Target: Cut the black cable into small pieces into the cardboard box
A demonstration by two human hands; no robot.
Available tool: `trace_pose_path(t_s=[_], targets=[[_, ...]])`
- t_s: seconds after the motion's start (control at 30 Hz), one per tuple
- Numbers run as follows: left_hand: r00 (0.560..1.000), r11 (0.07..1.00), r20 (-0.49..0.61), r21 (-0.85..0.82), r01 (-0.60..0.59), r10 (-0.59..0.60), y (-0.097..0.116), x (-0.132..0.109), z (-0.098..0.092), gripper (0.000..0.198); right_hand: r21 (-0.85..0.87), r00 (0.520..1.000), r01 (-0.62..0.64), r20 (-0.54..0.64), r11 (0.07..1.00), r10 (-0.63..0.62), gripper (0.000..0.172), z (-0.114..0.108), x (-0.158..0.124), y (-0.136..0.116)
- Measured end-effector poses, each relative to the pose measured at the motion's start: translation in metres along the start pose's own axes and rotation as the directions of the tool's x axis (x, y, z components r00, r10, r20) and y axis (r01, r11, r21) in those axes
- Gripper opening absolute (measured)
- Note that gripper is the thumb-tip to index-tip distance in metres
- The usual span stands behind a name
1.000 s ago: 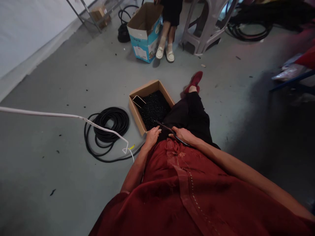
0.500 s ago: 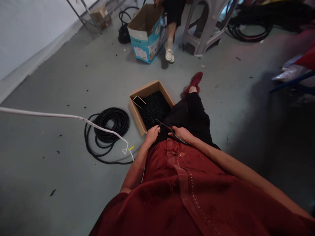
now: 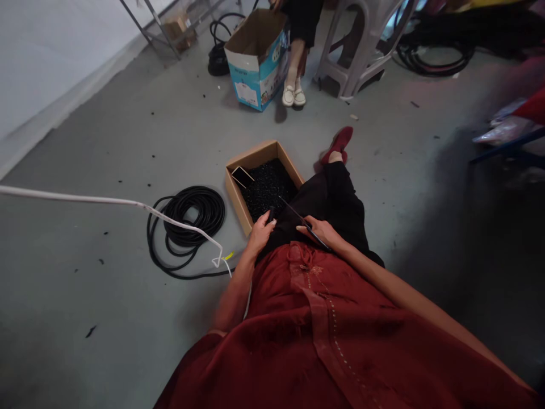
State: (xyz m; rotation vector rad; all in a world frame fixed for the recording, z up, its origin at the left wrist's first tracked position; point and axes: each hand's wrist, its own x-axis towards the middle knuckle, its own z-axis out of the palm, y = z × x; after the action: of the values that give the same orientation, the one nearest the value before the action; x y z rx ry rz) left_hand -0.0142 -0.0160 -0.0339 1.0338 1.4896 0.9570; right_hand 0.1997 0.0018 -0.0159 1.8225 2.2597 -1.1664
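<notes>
My right hand (image 3: 320, 232) is closed round the handles of black scissors (image 3: 300, 220), whose blades point up and left toward the box. My left hand (image 3: 260, 230) is closed on the end of a black hose (image 3: 187, 218), right at the near corner of a shallow cardboard box (image 3: 237, 201). The box on the floor holds a heap of small black cut pieces (image 3: 269, 187) and a phone (image 3: 242, 176) leaning in its far left corner. Most of the hose lies coiled on the floor to the left.
A white cable (image 3: 106, 200) crosses from the left edge to a loop near the coil. Farther back stand a tall blue-and-brown carton (image 3: 255, 62), another person's legs in white shoes (image 3: 293, 95), a plastic stool (image 3: 361, 45) and more black hose coils (image 3: 434, 57).
The scissors' tip has swung up and right, away from my left hand. The other person's feet have shifted beside the carton. The view has dropped slightly.
</notes>
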Motion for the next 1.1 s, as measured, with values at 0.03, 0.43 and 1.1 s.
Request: trace_pose_path(t_s=[0.03,0.43,1.1], targets=[[1.0,1.0,0.006,-0.007,-0.001,0.001,0.001,0.0,0.001,0.052,0.019,1.0,0.005,-0.001,1.0,-0.005,0.042,-0.002,-0.001,0.0],[0.998,0.999,0.06,-0.041,-0.021,0.023,0.011,-0.009,0.007,0.045,0.179,0.996,0.088,-0.03,0.98,-0.084,0.042,-0.01,-0.009,-0.006],[0.997,0.996,-0.001,0.05,-0.073,0.073,0.014,-0.014,0.005,0.04,0.034,0.992,0.111,-0.064,0.993,-0.108,0.055,-0.017,-0.023,0.002]])
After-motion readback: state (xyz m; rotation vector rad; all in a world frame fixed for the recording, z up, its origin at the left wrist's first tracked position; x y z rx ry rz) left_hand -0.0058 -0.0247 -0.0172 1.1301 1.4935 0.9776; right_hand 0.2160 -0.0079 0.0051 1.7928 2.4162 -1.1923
